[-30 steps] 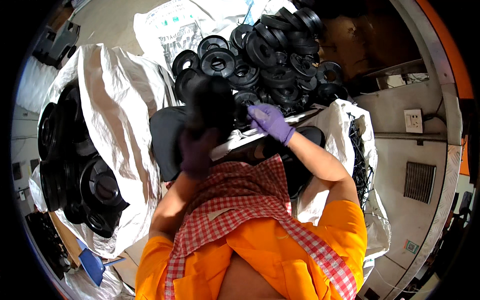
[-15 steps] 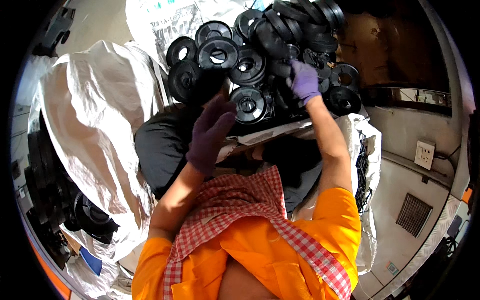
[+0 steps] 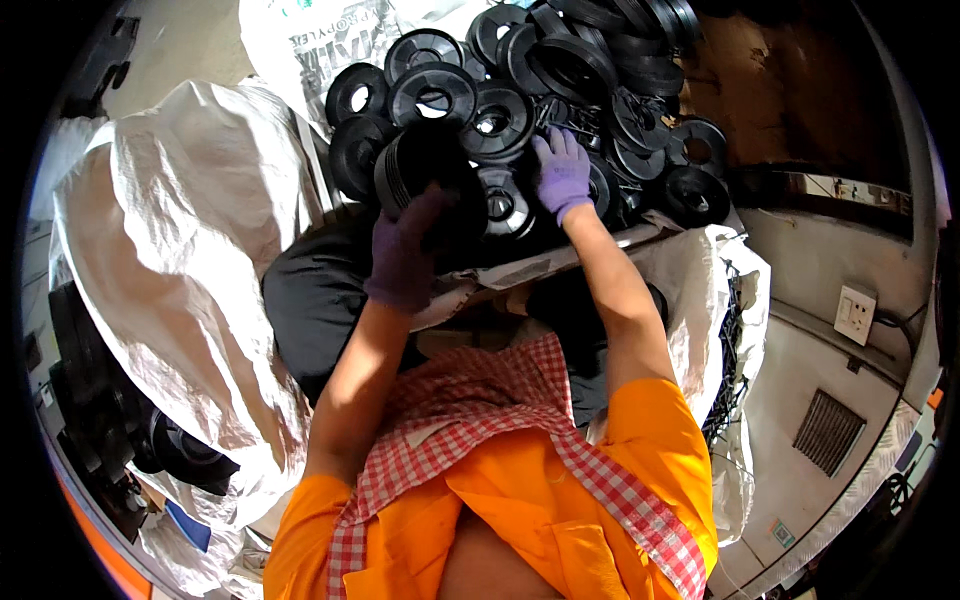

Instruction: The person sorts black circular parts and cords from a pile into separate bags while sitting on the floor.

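Head view looks down over an orange shirt (image 3: 560, 500) and checked scarf (image 3: 480, 420) at a heap of black plastic discs (image 3: 560, 70) piled on a white woven sack (image 3: 690, 260). Both hands wear purple gloves and are apart. The left hand (image 3: 405, 255) is wrapped around a short stack of discs (image 3: 425, 165) standing on edge at the near left edge of the heap; the grip looks closed on it. The right hand (image 3: 560, 175) lies flat, fingers spread, on discs near the middle of the heap, pressing rather than gripping as far as I can tell. A second sack (image 3: 180, 260) bulges at the left, with more black discs (image 3: 110, 420) showing below it, toward the lower left. Judging by this, the sorting is partway: one stack is gathered in hand, while most of the heap is loose and unstacked.
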The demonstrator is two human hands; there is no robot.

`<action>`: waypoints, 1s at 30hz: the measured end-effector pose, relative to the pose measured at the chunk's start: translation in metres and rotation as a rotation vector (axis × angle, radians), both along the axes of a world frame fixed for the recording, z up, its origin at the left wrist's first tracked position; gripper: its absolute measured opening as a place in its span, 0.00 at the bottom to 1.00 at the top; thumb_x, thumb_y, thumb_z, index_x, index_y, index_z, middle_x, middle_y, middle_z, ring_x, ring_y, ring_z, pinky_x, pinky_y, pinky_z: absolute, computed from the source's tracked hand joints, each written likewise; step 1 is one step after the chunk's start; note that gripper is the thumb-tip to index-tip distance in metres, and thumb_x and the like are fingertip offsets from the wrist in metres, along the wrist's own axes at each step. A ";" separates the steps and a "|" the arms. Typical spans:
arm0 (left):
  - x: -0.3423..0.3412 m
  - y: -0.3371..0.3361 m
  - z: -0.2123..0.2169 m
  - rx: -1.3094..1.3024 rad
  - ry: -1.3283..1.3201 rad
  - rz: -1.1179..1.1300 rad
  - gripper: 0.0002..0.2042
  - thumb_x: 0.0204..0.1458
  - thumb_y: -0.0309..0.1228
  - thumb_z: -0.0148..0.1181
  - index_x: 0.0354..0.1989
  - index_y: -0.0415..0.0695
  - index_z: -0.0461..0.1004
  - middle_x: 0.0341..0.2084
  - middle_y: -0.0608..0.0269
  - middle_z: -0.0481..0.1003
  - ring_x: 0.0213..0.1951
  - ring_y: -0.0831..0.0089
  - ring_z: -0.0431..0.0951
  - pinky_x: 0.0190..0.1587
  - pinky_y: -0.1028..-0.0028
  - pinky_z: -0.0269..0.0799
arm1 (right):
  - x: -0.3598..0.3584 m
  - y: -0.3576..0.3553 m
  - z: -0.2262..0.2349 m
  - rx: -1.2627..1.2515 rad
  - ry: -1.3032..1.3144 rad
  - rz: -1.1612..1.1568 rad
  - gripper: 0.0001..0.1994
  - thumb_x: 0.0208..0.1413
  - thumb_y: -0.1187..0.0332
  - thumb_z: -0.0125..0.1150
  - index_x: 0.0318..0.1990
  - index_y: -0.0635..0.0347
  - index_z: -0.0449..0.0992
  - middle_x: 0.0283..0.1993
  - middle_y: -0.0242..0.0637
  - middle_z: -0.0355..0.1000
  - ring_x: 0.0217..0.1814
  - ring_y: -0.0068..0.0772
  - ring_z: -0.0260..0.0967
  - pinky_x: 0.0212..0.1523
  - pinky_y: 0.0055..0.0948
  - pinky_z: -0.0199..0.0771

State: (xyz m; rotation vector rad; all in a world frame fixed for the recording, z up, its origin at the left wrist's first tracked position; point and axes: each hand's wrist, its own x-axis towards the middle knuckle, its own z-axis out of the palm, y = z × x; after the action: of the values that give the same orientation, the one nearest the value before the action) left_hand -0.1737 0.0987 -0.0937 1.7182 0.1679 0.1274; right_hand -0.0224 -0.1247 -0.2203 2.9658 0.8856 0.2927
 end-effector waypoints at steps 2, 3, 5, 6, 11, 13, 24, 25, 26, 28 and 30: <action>-0.011 -0.002 0.010 -0.333 0.123 0.107 0.14 0.46 0.24 0.61 0.44 0.42 0.73 0.41 0.56 0.75 0.44 0.65 0.75 0.48 0.70 0.70 | 0.012 0.003 -0.023 -0.127 0.334 -0.244 0.16 0.52 0.67 0.51 0.51 0.52 0.70 0.55 0.43 0.64 0.57 0.47 0.63 0.55 0.42 0.63; -0.018 -0.002 0.013 -0.428 0.152 0.138 0.15 0.46 0.23 0.61 0.44 0.43 0.73 0.41 0.55 0.75 0.44 0.64 0.75 0.48 0.70 0.70 | 0.024 0.007 -0.024 -0.288 0.448 -0.299 0.15 0.53 0.66 0.50 0.49 0.51 0.70 0.52 0.39 0.67 0.55 0.44 0.65 0.51 0.40 0.65; -0.034 0.001 -0.003 -0.395 0.146 0.143 0.15 0.45 0.26 0.62 0.44 0.42 0.73 0.40 0.58 0.75 0.42 0.67 0.75 0.46 0.71 0.70 | 0.029 0.006 -0.028 -0.364 0.398 -0.208 0.13 0.55 0.64 0.48 0.48 0.50 0.71 0.46 0.36 0.71 0.50 0.40 0.68 0.45 0.39 0.69; -0.039 0.001 -0.006 -0.424 0.166 0.164 0.15 0.45 0.27 0.62 0.44 0.41 0.73 0.39 0.60 0.75 0.41 0.69 0.75 0.45 0.72 0.70 | 0.029 0.002 -0.018 -0.323 0.381 -0.211 0.12 0.56 0.63 0.48 0.47 0.49 0.71 0.44 0.36 0.72 0.48 0.39 0.69 0.44 0.39 0.69; -0.048 -0.012 -0.003 -0.578 0.330 0.273 0.18 0.45 0.29 0.60 0.46 0.39 0.71 0.35 0.66 0.74 0.37 0.76 0.74 0.41 0.75 0.70 | -0.030 0.016 0.077 0.823 0.417 -0.163 0.11 0.55 0.65 0.55 0.43 0.59 0.67 0.42 0.44 0.70 0.43 0.46 0.69 0.43 0.36 0.68; -0.052 -0.017 0.003 -0.606 0.158 0.083 0.18 0.45 0.29 0.61 0.46 0.41 0.71 0.37 0.66 0.74 0.39 0.75 0.74 0.45 0.74 0.69 | -0.071 0.039 0.109 1.100 0.596 -0.016 0.11 0.54 0.67 0.55 0.42 0.61 0.67 0.37 0.46 0.70 0.41 0.50 0.67 0.43 0.36 0.68; -0.094 -0.039 0.035 -0.398 -0.020 0.185 0.20 0.44 0.24 0.60 0.49 0.39 0.69 0.37 0.67 0.74 0.35 0.78 0.74 0.38 0.78 0.72 | -0.154 0.065 0.165 0.992 1.063 -0.056 0.25 0.50 0.61 0.60 0.53 0.65 0.66 0.40 0.50 0.71 0.44 0.51 0.69 0.48 0.36 0.69; -0.096 -0.031 0.030 -0.369 -0.021 0.110 0.22 0.45 0.26 0.60 0.51 0.40 0.68 0.39 0.64 0.74 0.35 0.75 0.76 0.39 0.76 0.73 | -0.163 0.066 0.182 1.025 0.844 0.058 0.27 0.44 0.65 0.61 0.53 0.65 0.65 0.42 0.49 0.70 0.45 0.51 0.67 0.47 0.37 0.69; -0.097 -0.022 0.040 -0.539 0.097 0.023 0.19 0.46 0.27 0.59 0.49 0.39 0.69 0.37 0.63 0.75 0.34 0.74 0.76 0.38 0.74 0.73 | -0.162 0.058 0.181 0.890 0.626 0.330 0.27 0.43 0.66 0.61 0.53 0.64 0.65 0.44 0.48 0.69 0.46 0.51 0.66 0.47 0.37 0.69; -0.089 -0.005 0.067 -0.874 0.358 -0.171 0.15 0.47 0.28 0.59 0.44 0.37 0.71 0.34 0.60 0.76 0.32 0.71 0.77 0.36 0.71 0.75 | -0.157 0.031 0.173 0.574 0.178 0.803 0.27 0.40 0.68 0.61 0.52 0.64 0.66 0.47 0.47 0.67 0.48 0.52 0.64 0.48 0.38 0.69; -0.090 0.010 0.067 -0.857 0.542 -0.377 0.16 0.47 0.29 0.59 0.44 0.37 0.71 0.35 0.58 0.76 0.33 0.68 0.77 0.39 0.69 0.75 | -0.160 0.025 0.172 0.431 0.212 0.984 0.27 0.35 0.70 0.62 0.50 0.59 0.68 0.50 0.47 0.65 0.53 0.54 0.62 0.50 0.40 0.68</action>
State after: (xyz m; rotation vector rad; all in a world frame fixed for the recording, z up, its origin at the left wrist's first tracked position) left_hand -0.2634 0.1084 -0.0265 0.8646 0.2476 -0.6168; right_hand -0.1826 -0.1000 -0.0484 2.6237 2.5390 0.1899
